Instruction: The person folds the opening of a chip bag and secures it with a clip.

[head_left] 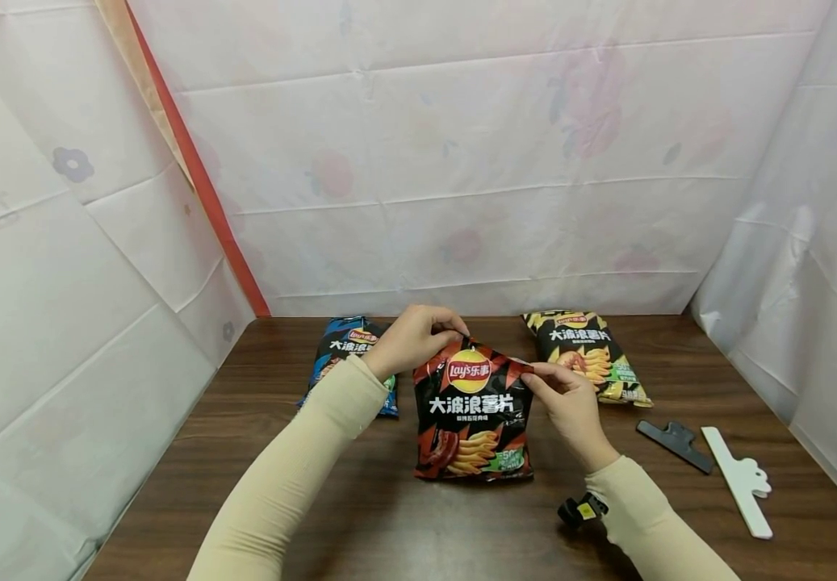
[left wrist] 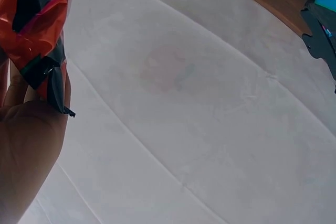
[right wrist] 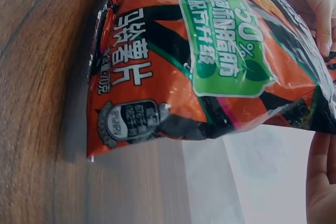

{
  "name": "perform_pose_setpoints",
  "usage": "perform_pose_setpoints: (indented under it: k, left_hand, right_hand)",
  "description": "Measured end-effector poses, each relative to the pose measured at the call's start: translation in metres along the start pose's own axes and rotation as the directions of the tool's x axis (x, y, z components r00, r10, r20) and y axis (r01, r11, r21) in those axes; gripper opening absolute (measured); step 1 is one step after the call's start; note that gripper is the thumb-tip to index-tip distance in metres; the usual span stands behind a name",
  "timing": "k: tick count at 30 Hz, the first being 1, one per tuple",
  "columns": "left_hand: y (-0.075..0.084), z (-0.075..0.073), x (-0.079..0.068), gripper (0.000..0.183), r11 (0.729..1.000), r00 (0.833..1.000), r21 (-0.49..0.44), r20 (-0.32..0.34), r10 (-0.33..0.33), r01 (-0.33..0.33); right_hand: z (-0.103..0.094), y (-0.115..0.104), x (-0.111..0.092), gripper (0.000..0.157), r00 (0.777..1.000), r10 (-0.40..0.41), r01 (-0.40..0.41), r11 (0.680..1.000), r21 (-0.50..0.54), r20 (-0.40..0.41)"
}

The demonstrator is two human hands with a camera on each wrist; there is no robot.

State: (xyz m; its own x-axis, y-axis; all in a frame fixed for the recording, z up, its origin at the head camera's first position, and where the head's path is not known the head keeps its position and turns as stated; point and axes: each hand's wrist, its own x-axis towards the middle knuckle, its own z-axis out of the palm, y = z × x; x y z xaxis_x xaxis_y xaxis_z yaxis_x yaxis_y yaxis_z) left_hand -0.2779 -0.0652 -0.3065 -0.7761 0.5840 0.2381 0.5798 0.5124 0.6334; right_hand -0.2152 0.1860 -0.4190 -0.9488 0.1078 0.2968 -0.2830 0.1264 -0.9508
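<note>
A red and black Lay's potato chip bag (head_left: 472, 436) stands upright above the table, its front towards me. My left hand (head_left: 418, 339) pinches its top left edge, and my right hand (head_left: 571, 407) pinches the top right corner. In the left wrist view, the left hand (left wrist: 31, 145) holds a folded corner of the bag (left wrist: 42, 3). The right wrist view shows the bag's lower front (right wrist: 157, 72), with the right hand (right wrist: 321, 182) at the bottom right and the left hand (right wrist: 312, 3) at the top right. The bag's back is hidden.
A blue chip bag (head_left: 324, 363) lies at the back, partly behind my left hand; a black clip (left wrist: 317, 35) shows at its edge. A yellow chip bag (head_left: 585, 355) lies back right. A black clip (head_left: 675, 444) and a white clip (head_left: 741, 484) lie on the right.
</note>
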Motion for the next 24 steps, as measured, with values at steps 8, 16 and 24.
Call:
perform_pose_setpoints:
  k: [8,16,24]
  left_hand:
    - [0.0005,-0.0002,-0.0003,0.016,1.0,1.0,-0.013,0.005,-0.018,0.018]
    - [0.0003,0.0,0.0015,0.016,0.999,0.999,-0.028,0.021,-0.033,0.034]
    - [0.0025,-0.0009,0.0015,0.014,0.997,0.997,-0.048,0.063,-0.055,0.058]
  right_hand:
    - [0.0014,0.0008,-0.001,0.022,1.0,-0.021,0.022,1.0,0.011,-0.016]
    - [0.0005,0.0014,-0.0022,0.018,1.0,-0.028,0.028,0.999,0.04,-0.006]
    - [-0.0014,0.003,-0.0035,0.018,0.996,-0.078,0.075,0.993,0.088,0.031]
